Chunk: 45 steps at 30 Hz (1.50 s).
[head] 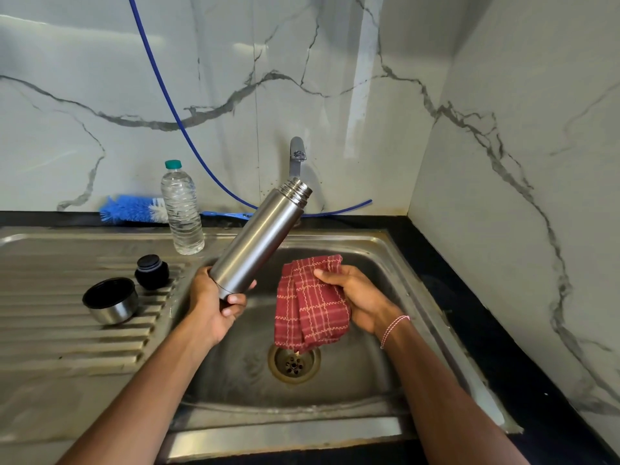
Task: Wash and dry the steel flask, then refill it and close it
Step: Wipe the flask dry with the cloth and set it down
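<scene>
My left hand (214,297) grips the base of the steel flask (258,236), which tilts up and to the right over the sink basin, its open threaded mouth pointing toward the tap (297,156). My right hand (352,297) holds a red checked cloth (308,307) that hangs beside the flask without touching it. The flask's steel cup lid (110,300) and its black stopper (152,271) stand on the ribbed drainboard to the left. A clear plastic water bottle (182,209) with a green cap stands at the back of the drainboard.
The steel sink (385,250) has a round drain (294,362) below the cloth. A blue bottle brush (132,209) lies against the back wall, and a blue hose (167,95) runs down the marble wall. A black counter (486,313) borders the sink on the right.
</scene>
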Tool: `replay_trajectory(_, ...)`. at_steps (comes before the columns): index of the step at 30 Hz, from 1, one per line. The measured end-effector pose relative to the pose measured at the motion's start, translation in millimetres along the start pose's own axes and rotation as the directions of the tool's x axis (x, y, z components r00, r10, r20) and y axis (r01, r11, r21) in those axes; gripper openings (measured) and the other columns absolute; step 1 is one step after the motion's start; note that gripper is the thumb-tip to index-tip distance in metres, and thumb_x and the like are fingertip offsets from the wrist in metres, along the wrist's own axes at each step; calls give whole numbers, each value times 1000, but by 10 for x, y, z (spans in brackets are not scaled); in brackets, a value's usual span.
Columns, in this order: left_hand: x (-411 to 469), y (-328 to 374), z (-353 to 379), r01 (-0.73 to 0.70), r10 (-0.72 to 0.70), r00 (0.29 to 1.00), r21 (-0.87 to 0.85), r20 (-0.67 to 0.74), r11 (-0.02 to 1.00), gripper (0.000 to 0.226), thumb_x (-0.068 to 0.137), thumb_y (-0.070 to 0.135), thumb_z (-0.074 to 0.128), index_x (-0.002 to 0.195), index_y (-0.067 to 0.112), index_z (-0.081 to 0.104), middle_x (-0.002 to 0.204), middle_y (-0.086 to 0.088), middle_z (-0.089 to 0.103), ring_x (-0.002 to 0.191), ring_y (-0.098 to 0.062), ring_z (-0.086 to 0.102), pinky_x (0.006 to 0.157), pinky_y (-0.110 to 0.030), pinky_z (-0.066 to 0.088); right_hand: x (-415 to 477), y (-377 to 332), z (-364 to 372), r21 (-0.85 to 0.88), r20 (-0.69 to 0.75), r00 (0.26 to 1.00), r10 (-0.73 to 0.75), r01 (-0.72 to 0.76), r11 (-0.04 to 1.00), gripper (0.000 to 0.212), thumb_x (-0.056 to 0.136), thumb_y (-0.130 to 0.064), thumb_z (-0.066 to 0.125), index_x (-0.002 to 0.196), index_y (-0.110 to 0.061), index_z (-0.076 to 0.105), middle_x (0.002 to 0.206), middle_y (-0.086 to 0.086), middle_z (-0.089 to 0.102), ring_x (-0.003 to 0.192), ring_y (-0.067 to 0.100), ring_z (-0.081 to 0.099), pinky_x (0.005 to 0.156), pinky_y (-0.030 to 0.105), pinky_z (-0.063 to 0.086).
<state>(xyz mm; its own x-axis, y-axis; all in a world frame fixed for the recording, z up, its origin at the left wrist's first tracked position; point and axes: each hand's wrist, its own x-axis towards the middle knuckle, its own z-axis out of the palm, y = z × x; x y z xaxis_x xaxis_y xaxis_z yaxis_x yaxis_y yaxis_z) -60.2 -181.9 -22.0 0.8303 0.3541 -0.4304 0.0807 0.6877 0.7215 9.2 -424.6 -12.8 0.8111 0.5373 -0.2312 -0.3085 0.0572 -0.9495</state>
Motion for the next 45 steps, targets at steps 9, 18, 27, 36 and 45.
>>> replay_trajectory(9,-44,14,25,-10,10,1000,0,-21,1000,53,102,42,31,114,-1,59,75,-23,66,30,-10,29,29,-12,15,28,48,-9,-29,-50,998,23,-25,999,31,93,-6,71,124,-6,67,113,13,78,106,29,75,92,43,60)
replay_trajectory(18,48,93,-78,-26,21,998,-66,-66,998,57,102,40,24,113,-3,59,73,-23,68,30,-10,29,29,-12,15,62,-21,-56,-765,-1,826,-563,362,533,48,89,7,71,117,-32,77,128,-10,68,121,1,59,110,23,47)
replay_trajectory(27,107,94,-114,-41,37,997,-60,-73,997,59,101,40,23,119,-4,59,81,-26,67,30,-10,29,28,-13,17,81,35,-98,-603,-315,842,-438,179,778,22,96,-17,73,111,-32,76,98,-7,79,91,6,75,91,37,62)
replay_trajectory(36,40,76,-51,-34,33,999,-34,-36,999,58,102,41,23,115,-3,59,78,-23,65,30,-10,28,29,-12,16,-129,16,-106,361,45,977,-208,178,915,58,94,8,46,144,-17,60,129,19,67,108,31,67,89,44,60)
replay_trajectory(45,-76,64,12,1,0,1000,-24,29,1000,56,102,42,26,113,-2,59,73,-22,66,29,-10,28,29,-11,15,-327,58,7,108,-197,969,-146,169,980,51,83,-17,84,130,-12,66,122,14,75,113,32,72,100,52,57)
